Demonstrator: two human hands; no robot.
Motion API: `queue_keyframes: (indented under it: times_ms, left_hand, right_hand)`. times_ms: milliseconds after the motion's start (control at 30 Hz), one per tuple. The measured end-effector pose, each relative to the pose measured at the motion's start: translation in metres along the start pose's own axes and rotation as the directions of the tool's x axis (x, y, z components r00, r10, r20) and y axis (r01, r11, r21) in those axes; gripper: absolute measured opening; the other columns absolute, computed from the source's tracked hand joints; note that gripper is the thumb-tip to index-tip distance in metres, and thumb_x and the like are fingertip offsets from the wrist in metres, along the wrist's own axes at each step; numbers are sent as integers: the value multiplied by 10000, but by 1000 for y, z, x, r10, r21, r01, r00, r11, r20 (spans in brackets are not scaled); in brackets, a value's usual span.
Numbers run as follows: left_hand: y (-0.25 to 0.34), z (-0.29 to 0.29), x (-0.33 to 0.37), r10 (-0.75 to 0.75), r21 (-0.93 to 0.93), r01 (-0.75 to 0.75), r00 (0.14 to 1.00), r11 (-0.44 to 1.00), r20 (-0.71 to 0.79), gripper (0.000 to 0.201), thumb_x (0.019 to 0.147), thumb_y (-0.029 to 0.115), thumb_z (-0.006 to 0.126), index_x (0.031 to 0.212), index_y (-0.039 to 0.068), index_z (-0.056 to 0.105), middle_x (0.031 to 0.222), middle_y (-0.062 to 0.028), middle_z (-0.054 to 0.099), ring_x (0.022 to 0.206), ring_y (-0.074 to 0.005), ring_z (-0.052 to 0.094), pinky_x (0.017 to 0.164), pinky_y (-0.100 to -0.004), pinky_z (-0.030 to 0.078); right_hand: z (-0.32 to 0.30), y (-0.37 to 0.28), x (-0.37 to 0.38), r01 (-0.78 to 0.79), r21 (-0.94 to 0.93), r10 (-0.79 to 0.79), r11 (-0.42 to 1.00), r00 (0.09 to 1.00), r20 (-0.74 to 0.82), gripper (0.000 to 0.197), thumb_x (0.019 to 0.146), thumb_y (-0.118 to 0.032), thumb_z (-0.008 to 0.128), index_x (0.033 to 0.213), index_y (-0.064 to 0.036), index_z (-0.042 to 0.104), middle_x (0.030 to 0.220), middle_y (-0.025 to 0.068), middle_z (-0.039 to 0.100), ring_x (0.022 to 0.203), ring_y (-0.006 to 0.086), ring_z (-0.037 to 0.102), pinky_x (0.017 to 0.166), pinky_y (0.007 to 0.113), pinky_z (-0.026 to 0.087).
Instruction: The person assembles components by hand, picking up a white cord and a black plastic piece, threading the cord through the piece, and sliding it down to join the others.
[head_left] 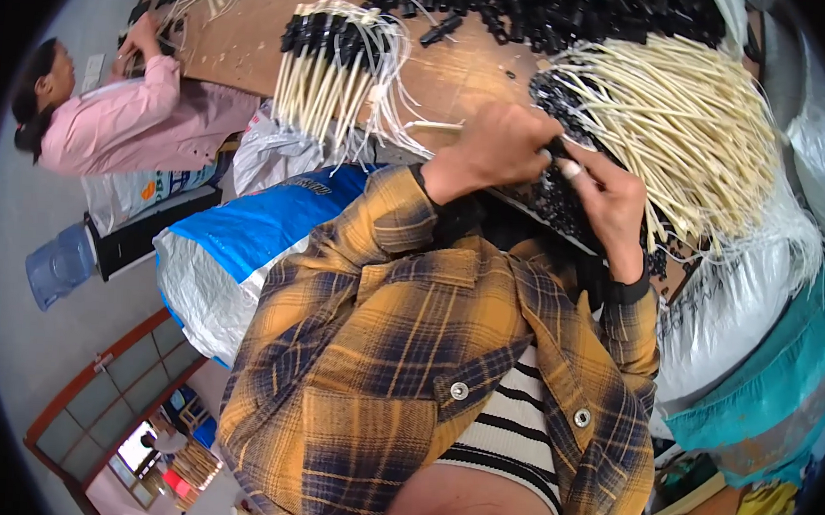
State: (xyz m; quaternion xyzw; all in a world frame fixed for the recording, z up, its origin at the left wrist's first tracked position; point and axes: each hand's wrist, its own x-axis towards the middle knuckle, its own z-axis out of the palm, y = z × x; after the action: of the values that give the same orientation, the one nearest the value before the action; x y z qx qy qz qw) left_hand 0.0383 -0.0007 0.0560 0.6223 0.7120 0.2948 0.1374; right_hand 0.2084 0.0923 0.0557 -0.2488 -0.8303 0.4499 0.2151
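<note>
Yellow-and-navy plaid shirt [370,340] nearest, left hand [495,149] at one o'clock closed around a pale stick [432,125], right hand [613,194] at two pinching a small black piece [556,147] between both hands, heaped pale sticks [680,132] beyond at two, black-topped bundle [325,73] at eleven, brown table [481,68] beneath.

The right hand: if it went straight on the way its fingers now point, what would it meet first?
The right hand would probably meet the left hand, close ahead of its fingertips; a black part shows between them, and depth there is unclear.
</note>
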Motion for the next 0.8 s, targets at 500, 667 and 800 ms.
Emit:
queue_keyframes:
  times_ms: [500, 667, 800]
  left_hand:
    - [-134, -119, -41, 108, 411, 261, 720, 873, -686, 251, 628, 153, 648, 871, 131, 710, 796, -43, 653, 770, -262, 586, 694, -419, 431]
    - [-211, -151, -66, -348, 236, 787, 492, 571, -798, 296, 715, 307, 666, 974, 184, 737, 1001, -88, 685, 1069, -311, 539, 946, -441, 370]
    - [-203, -132, -56, -65, 413, 619, 602, 668, -796, 363, 683, 270, 669, 1006, 110, 704, 1043, -119, 670, 1098, -308, 515, 985, -463, 327]
  right_hand:
    - [4, -25, 40, 84, -194, -112, 977, 984, -139, 115, 856, -31, 649, 966, -29, 681, 972, 88, 692, 779, 145, 640, 612, 255, 504]
    - [31, -26, 25, 306, -191, -258, 933, 936, 239, 150, 813, -64, 677, 946, -3, 643, 979, 121, 660, 865, 268, 652, 735, 327, 509]
    - [6, -8, 11, 92, -250, -57, 964, 988, 144, 149, 816, -69, 677, 950, -13, 643, 899, 110, 645, 697, 233, 607, 637, 308, 478]
